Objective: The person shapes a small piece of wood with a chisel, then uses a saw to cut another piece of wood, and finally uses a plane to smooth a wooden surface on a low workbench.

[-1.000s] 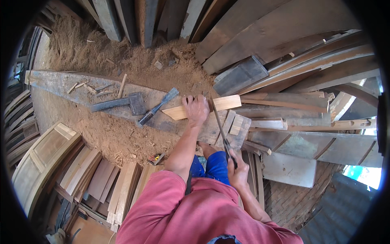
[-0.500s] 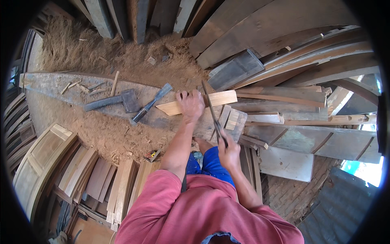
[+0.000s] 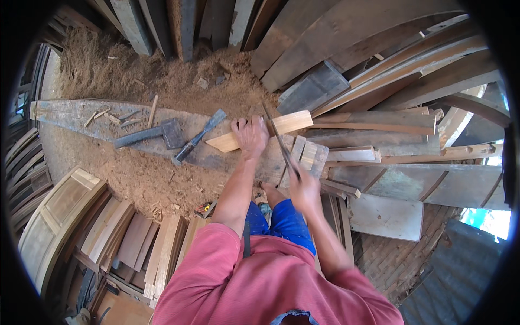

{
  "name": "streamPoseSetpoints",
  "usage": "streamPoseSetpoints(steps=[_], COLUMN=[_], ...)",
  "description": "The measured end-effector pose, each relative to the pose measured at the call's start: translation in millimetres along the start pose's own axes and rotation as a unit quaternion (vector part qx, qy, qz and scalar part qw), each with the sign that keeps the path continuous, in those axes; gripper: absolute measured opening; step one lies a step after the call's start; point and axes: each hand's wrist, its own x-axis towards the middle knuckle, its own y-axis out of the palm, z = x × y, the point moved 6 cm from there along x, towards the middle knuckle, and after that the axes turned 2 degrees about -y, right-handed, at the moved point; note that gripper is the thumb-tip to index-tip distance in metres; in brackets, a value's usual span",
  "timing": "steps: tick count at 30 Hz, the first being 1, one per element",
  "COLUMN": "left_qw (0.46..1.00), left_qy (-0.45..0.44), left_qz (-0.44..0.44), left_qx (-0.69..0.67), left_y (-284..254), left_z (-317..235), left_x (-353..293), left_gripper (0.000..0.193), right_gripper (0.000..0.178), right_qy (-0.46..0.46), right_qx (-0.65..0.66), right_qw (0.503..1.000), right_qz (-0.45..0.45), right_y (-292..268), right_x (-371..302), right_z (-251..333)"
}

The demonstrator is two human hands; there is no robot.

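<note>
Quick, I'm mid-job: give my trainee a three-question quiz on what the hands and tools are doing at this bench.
1. True or false: the left hand presses down on the pale wooden board.
2. Which tool does the right hand hold? A) handsaw B) mallet C) chisel
3. Fill in: the chisel lies on the workbench plank right beside the ____.

Key
1. True.
2. A: the handsaw blade crosses the board just right of the left hand.
3. The mallet, to the left of the chisel; neither hand touches either.
</note>
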Motion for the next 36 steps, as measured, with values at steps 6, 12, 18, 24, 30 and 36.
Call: streamPoseSetpoints(steps=[6,12,18,24,30,36], left_qw=[0.997,0.999,1.000,0.999,1.000,0.999], left_qy=[0.046,0.026,-0.001,0.012,0.014,0.007], left_qz=[-0.053,-0.033,-0.028,-0.044,-0.014,-0.021], left_qx=[0.031,-0.018,0.007,0.000,-0.006,0.028], left_y=[2,-9,-3,-10,-5,-5], left_z=[-4,-8,-9,-6,-18,-11], left_x=[-9,-5,-16,0,-5,-1], left_gripper=[0.021,0.020,0.021,0.021,0.024,0.023], right_gripper=[0.032,0.032,0.030,0.031,0.031,0.033], right_qy=[-0.085,-0.024,-0.079,-0.086,-0.084,-0.004], right_qx=[0.016,0.055,-0.003,0.011,0.022,0.091], right_qw=[0.996,0.998,0.996,0.995,0.995,0.996], right_qz=[-0.032,-0.014,-0.049,-0.052,-0.058,-0.021], right_y=[36,6,10,-22,26,-3], right_x=[54,-12,23,-86,62,-76], right_z=[-2,-17,-4,-36,-9,-46])
